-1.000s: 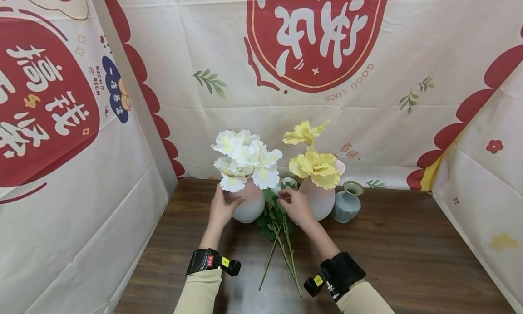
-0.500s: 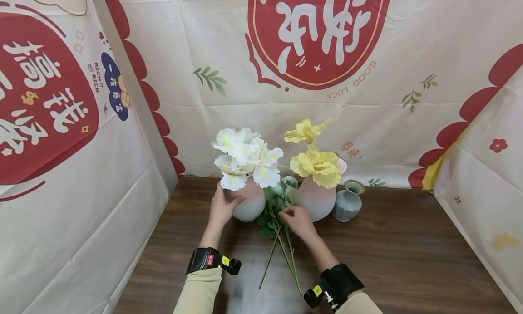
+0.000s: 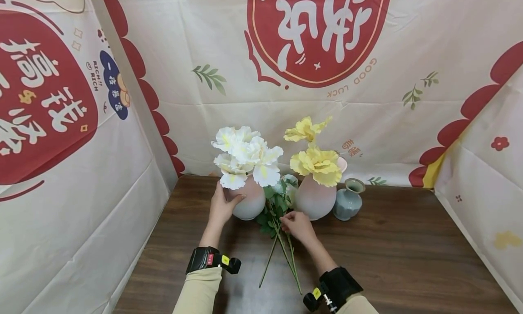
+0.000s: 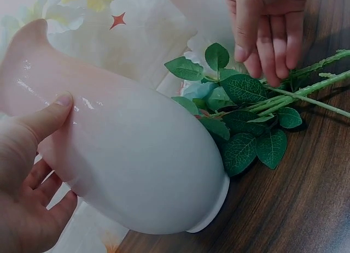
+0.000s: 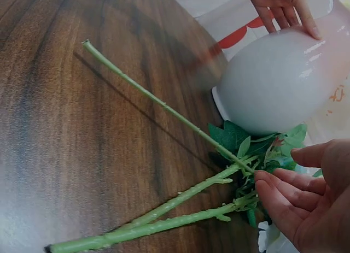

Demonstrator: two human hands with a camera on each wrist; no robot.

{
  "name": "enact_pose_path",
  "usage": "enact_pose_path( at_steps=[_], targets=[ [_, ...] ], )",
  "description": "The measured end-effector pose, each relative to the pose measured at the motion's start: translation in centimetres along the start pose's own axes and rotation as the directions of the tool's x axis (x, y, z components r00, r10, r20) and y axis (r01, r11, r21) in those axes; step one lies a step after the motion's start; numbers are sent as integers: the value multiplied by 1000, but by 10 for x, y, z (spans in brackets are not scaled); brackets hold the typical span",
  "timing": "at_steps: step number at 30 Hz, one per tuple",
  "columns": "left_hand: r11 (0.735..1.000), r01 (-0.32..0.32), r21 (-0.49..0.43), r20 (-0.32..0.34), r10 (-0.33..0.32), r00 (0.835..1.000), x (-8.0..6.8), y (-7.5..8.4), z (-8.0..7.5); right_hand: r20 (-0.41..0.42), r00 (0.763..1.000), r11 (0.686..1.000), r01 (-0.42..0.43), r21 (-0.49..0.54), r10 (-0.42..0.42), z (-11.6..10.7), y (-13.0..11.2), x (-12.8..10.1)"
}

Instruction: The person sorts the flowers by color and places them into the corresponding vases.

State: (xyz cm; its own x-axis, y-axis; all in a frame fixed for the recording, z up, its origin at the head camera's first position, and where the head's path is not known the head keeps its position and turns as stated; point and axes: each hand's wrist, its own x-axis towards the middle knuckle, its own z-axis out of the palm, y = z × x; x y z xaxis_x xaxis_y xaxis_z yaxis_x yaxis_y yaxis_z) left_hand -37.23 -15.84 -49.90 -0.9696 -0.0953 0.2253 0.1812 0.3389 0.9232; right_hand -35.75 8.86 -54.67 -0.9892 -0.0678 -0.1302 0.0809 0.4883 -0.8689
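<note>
My left hand (image 3: 220, 208) grips the left vase (image 3: 250, 204), pink above and white below, with thumb in front and fingers behind its neck. White flowers (image 3: 245, 156) stand in it. Leafy green stems (image 5: 169, 206) lie crossed on the table between the two larger vases, their pale blossoms (image 3: 291, 181) toward the back. Over these stems is my right hand (image 3: 297, 225); its loosely bent fingers are right at the upper stems and leaves (image 4: 243, 143), the thumb apart from them in the right wrist view.
A second pink-and-white vase (image 3: 314, 203) holding yellow flowers (image 3: 316, 164) stands right of the stems. Beside it is a small blue-grey vase (image 3: 347, 203). A printed cloth (image 3: 171, 78) hangs behind the dark wooden table (image 3: 408, 250) and along both sides.
My right hand has drawn back from the leaves and blossoms toward me, along the stems. The left hand stays on the vase, and the stems lie as before.
</note>
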Motion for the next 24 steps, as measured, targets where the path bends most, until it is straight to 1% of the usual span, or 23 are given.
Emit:
enact_pose_path(
  at_steps=[4,8,11,14,16,18,21,24],
  targets=[
    [1000,5,2,-1,-5,1000,0,0,0,20,997,992,-73,104,71,4,5,0],
    [1000,5,4,-1,-5,1000,0,1,0,34,991,971,-133,198,129,6,7,1],
    [1000,13,-4,2,-13,1000,-1,2,-1,64,983,945,-182,271,171,7,8,2],
    [1000,20,-7,2,-20,1000,-1,3,-1,114,973,897,-230,376,202,7,9,1],
    [1000,19,-3,3,-19,1000,-1,3,-1,140,965,853,-263,451,223,7,9,1],
    [1000,18,-3,1,-18,1000,-2,3,-1,160,960,805,-279,524,228,7,8,-1],
    [1000,19,-4,0,-19,1000,-2,3,-1,170,956,743,-294,601,240,7,6,-3],
    [1000,16,-5,-1,-16,1000,-2,3,-1,164,953,706,-298,642,254,9,4,-4]
  ],
)
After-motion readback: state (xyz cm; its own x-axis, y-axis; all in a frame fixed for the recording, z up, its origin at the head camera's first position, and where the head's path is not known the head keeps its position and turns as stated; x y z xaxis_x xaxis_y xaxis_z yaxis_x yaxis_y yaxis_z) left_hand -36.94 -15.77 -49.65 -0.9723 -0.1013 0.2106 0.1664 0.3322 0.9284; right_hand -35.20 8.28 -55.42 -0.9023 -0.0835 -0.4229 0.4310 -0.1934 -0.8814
